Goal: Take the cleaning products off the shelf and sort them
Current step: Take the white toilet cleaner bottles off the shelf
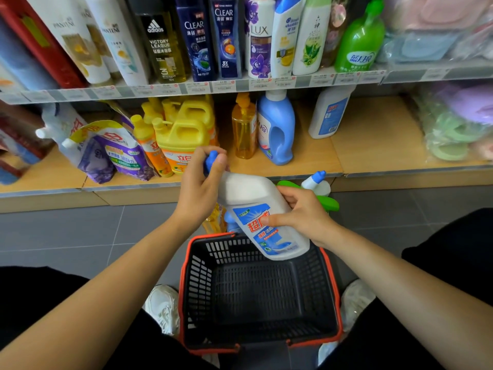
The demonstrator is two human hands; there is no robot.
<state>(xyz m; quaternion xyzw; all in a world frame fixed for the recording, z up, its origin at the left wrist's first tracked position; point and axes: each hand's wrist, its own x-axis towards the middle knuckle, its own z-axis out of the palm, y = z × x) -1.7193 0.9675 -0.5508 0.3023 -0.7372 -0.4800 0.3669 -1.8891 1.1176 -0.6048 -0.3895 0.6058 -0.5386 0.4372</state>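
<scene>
A person is holding a white bottle (253, 193) in both hands at the centre of the frame. It is above a black basket (198, 289) with a red rim, which is sitting on the grey floor between two white shoes (162, 308). The bottle is carrying a blue cap (212, 157) and a blue label (266, 236) with red characters (the smaller print is too blurred to read). It is tilting, with the cap pointing to the upper left and the base hanging at the lower right over the basket's far side.

The left hand (200, 182) is gripping the neck just under the cap, its fingers curling round it and the thumb lying up beside the cap. The right hand (304, 214) is grasping the body lower down from the right, its thumb pressing across the label and its fingers wrapping behind. The bottle is running diagonally between the two grips, with its white shoulder bare between them and its base jutting out below the right hand.

Just behind the right hand, a second bottle (316, 182) with a blue cap and a green object (329, 202) are showing. A yellow bottle (213, 222) is peeking out below the left wrist.

On the lower shelf (373, 140) across the middle of the frame are standing purple pouches (122, 156), yellow jugs (184, 134), an amber pump bottle (244, 129), a blue jug (277, 129) and a white flask (329, 113). Shampoo bottles (226, 38) are lining the upper shelf (240, 85) along the top of the frame.
</scene>
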